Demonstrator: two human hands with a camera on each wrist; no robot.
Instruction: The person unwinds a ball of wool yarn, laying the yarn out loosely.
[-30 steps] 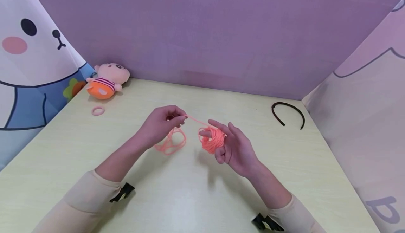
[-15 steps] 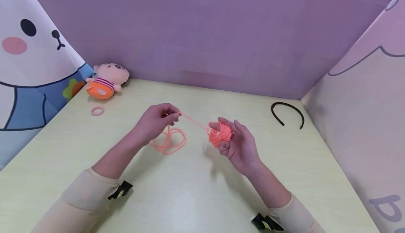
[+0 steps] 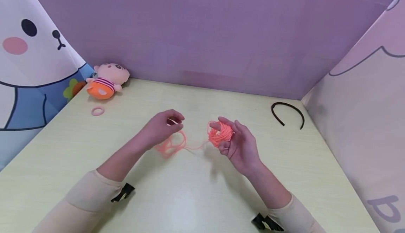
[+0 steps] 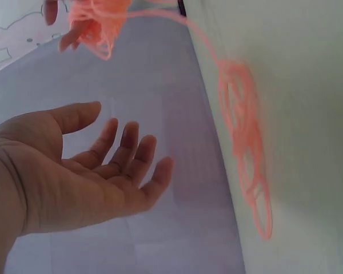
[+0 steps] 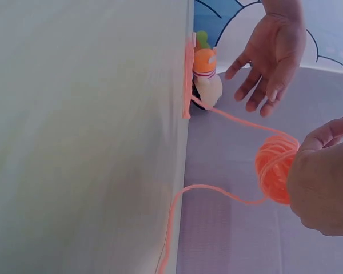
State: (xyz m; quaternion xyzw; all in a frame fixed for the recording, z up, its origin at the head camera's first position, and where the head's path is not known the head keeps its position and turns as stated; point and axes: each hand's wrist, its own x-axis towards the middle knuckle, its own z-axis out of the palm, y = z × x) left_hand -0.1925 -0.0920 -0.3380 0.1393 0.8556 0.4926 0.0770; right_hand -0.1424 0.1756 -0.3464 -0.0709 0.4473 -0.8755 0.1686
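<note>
A coral yarn bundle (image 3: 223, 135) is wound in many turns round the fingers of my right hand (image 3: 242, 149), which holds it above the table. In the right wrist view the wound yarn (image 5: 270, 165) bulges beside that hand's back. My left hand (image 3: 159, 130) hovers to the left with fingers loosely bent and spread. The left wrist view shows the left palm (image 4: 86, 182) bare, nothing between thumb and fingers. Loose yarn loops (image 3: 171, 148) lie on the table below the left hand, partly hidden by it. One slack strand runs from them to the bundle.
On the pale table (image 3: 186, 198) a plush doll (image 3: 107, 81) leans at the back left corner, with a pink ring (image 3: 97, 111) in front of it. A dark headband (image 3: 288, 104) lies at the right. A purple backdrop (image 3: 209, 32) rises behind the table.
My left hand has let go of the strand it was pulling taut, which now hangs slack near the table. The right hand with the bundle moved slightly right at first, then stayed.
</note>
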